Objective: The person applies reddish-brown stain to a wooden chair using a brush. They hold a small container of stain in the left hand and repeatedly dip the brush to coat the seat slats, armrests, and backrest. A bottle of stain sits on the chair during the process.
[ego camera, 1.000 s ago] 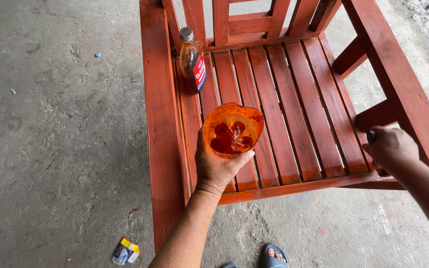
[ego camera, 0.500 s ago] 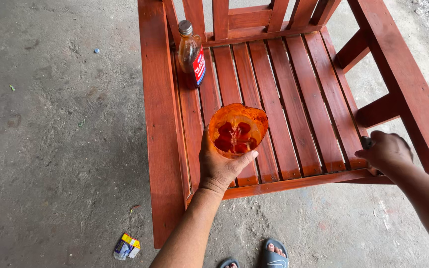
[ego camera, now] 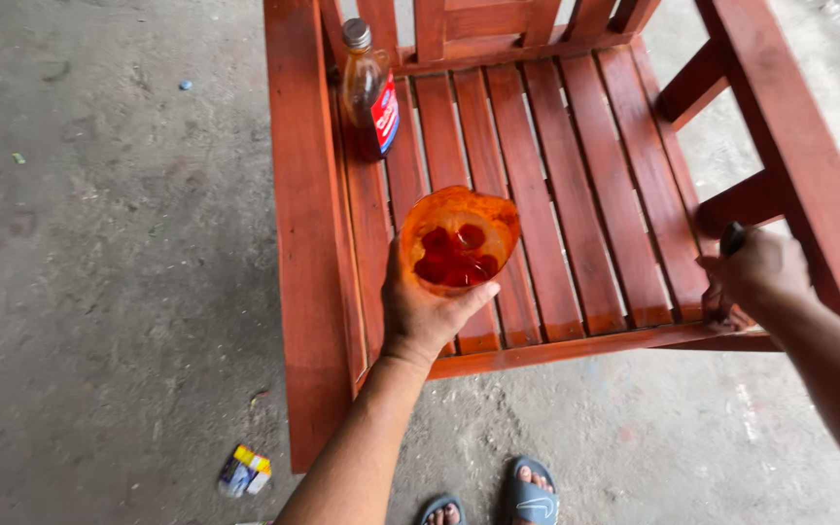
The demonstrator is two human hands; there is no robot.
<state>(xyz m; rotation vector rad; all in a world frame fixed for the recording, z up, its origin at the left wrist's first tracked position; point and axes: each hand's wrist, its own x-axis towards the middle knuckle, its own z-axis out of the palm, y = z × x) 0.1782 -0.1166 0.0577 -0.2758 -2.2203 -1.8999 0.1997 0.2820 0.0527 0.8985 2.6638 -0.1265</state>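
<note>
a red slatted wooden chair (ego camera: 556,194) stands on grey concrete floor (ego camera: 109,292) (a bottle (ego camera: 369,92) sits in its back corner). left hand (ego camera: 425,311) grips an orange cup (ego camera: 459,238) above the seat; right hand (ego camera: 755,277) closes round a dark tool (ego camera: 731,238) at the seat's edge.

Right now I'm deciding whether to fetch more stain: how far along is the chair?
Seat slats already look evenly red and glossy. Left hand holds the orange cup, some red liquid left; right hand grips a dark handle at the seat's right front edge. Hidden parts can't be judged.
</note>
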